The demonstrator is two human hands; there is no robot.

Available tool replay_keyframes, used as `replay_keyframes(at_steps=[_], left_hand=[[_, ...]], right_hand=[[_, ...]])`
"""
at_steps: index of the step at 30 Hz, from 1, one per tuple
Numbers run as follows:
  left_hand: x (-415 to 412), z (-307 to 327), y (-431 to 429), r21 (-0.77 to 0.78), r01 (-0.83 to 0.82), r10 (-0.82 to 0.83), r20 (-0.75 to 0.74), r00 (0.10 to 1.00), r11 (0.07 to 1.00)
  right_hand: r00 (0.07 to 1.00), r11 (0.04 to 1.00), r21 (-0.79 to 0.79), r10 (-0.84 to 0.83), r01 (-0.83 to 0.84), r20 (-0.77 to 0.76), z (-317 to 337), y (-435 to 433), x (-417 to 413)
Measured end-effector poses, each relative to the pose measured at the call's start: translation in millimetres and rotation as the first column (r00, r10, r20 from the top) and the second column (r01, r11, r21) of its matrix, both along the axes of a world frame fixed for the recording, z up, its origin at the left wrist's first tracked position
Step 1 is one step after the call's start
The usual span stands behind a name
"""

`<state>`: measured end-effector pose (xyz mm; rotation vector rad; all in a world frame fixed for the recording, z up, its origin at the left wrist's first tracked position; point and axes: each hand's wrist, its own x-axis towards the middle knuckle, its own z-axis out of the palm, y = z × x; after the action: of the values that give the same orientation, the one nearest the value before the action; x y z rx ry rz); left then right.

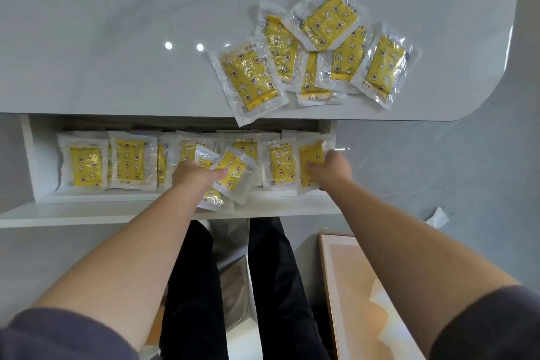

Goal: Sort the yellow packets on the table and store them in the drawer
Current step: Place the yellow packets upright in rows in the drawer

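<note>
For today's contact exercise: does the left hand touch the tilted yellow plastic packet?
Touching. Head view: the left hand grips the tilted yellow plastic packet, thumb on it.

Loose packets (327,20) on the table (117,38), behind the drawer (117,213) with a row of packets (128,161) inside

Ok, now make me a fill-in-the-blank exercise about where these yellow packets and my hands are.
1. The left hand holds yellow star-printed packets in clear plastic wrap over the open white ____.
2. The loose pile of packets not yet stored lies on the glossy white ____.
3. The right hand grips the end packet at the ____ end of the stored row.
Missing words: drawer; table; right.
</note>
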<state>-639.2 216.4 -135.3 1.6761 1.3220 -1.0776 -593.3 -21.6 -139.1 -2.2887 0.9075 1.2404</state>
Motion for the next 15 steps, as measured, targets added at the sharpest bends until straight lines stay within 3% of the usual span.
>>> replay_keyframes(at_steps=[2,5,7,8,9,10,11,13,15], left_hand=[[-1.8,-0.6,2.8,-0.012,0.001,0.000,0.021,1.000,1.000],[-6.6,0.7,8.6,-0.019,0.051,-0.050,0.060,0.997,0.999],[-11.5,3.9,13.9,-0.045,0.034,-0.030,0.100,0.995,0.998],[-13.9,6.1,15.9,-0.060,0.015,-0.007,0.127,0.992,0.998],[-15.6,8.5,17.5,-0.069,0.002,0.009,0.151,0.988,0.998],[-16.3,11.6,18.3,-0.078,0.006,0.008,0.171,0.985,0.997],[-16.5,13.9,18.6,-0.088,0.020,-0.003,0.187,0.982,0.996],[-14.1,15.4,17.7,-0.116,0.054,-0.028,0.216,0.976,0.992],[-11.5,14.2,17.5,-0.166,0.069,-0.028,0.239,0.971,0.984]], right_hand=[[0.992,0.994,-0.019,0.111,-0.112,-0.057,-4.9,-2.8,6.3],[0.932,0.920,-0.200,0.294,-0.336,-0.210,-5.3,3.7,7.4],[0.878,0.834,-0.276,0.468,-0.478,-0.106,0.9,19.7,5.3],[0.884,0.865,-0.206,0.467,-0.458,-0.009,3.3,29.7,3.5],[0.935,0.937,-0.031,0.348,-0.347,0.063,5.1,39.8,1.7],[0.990,0.972,0.187,0.138,-0.142,0.036,7.0,50.7,-0.8],[0.995,0.931,0.355,-0.060,0.087,-0.085,10.0,61.5,-3.1],[0.918,0.796,0.470,-0.269,0.382,-0.292,11.6,75.8,-8.8],[0.873,0.730,0.479,-0.394,0.487,-0.286,6.8,82.5,-11.3]])
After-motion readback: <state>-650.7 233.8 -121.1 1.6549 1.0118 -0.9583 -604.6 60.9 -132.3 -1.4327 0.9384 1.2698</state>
